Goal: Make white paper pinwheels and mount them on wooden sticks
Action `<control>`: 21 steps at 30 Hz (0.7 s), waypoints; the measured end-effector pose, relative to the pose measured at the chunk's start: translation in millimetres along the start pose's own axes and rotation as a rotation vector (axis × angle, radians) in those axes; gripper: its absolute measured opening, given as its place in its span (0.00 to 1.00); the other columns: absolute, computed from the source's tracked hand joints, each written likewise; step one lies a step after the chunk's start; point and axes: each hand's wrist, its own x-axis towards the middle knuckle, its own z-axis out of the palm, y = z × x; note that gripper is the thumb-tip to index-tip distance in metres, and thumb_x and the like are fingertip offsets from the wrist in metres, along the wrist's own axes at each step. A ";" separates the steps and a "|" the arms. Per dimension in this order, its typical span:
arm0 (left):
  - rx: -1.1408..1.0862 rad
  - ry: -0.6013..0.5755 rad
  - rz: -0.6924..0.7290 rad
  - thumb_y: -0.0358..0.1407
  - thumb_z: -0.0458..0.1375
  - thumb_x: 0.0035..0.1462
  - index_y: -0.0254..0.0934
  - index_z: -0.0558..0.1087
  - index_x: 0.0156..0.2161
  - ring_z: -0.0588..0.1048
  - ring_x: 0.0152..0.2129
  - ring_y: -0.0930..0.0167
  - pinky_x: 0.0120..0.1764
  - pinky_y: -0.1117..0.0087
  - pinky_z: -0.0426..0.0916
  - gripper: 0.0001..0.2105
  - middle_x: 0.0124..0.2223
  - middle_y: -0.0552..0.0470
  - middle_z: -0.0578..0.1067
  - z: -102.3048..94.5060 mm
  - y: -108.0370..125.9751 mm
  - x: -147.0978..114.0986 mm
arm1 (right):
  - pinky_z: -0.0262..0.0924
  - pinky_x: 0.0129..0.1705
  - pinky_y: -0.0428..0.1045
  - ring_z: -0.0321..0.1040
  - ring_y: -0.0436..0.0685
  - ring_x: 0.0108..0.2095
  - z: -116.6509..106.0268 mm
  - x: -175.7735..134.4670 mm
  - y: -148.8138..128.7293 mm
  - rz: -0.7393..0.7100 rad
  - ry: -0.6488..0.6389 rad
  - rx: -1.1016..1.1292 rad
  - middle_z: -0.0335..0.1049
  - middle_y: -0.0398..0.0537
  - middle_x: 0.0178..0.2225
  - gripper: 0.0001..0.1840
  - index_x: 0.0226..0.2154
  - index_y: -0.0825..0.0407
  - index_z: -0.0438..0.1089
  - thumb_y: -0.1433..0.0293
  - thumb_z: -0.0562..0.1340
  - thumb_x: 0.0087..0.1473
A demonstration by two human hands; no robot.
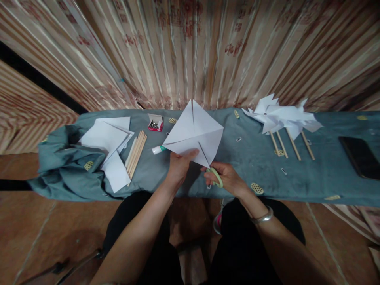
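Observation:
A white square of paper point(204, 130) is held up over the middle of the table, one corner pointing toward me. Slits run inward from its corners, with one at the far corner and one at the near corner. My left hand point(179, 164) grips its lower left edge, thumb on top and fingers hidden beneath. In my right hand point(227, 178) are scissors with light green handles point(218, 178), fingers wrapped around the loops. The scissor blades lie at the near corner's slit, mostly out of sight. Behind the paper's left corner lies a glue stick point(157, 150) with a white cap.
Left of the paper lie wooden sticks point(137, 154), white paper sheets point(105, 136) and a small open box of metal pins point(155, 123). Paper pinwheels point(282, 114) on sticks rest at right, near a dark phone point(360, 157). A pleated curtain point(190, 51) hangs behind the cloth-covered table.

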 end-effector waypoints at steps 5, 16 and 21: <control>-0.028 -0.025 0.006 0.30 0.71 0.33 0.34 0.78 0.32 0.76 0.29 0.70 0.40 0.67 0.70 0.15 0.33 0.51 0.80 0.2 -1.6 -0.2 | 0.57 0.22 0.44 0.64 0.47 0.19 -0.4 0.6 -0.7 -0.014 -0.014 -0.011 0.70 0.40 0.17 0.25 0.30 0.55 0.73 0.55 0.75 0.33; -0.010 -0.039 -0.017 0.30 0.70 0.34 0.34 0.77 0.32 0.76 0.29 0.70 0.38 0.68 0.69 0.15 0.33 0.51 0.80 0.1 -2.7 -0.9 | 0.56 0.22 0.44 0.64 0.48 0.19 -1.6 1.5 0.8 -0.028 -0.015 -0.024 0.70 0.39 0.17 0.24 0.29 0.54 0.73 0.54 0.74 0.33; 0.001 -0.033 -0.018 0.30 0.70 0.34 0.33 0.77 0.32 0.75 0.29 0.70 0.39 0.67 0.69 0.15 0.33 0.51 0.80 -0.1 -2.8 -1.1 | 0.55 0.22 0.44 0.62 0.47 0.19 -0.8 1.0 1.1 -0.028 -0.009 -0.016 0.69 0.40 0.17 0.23 0.26 0.54 0.73 0.54 0.74 0.34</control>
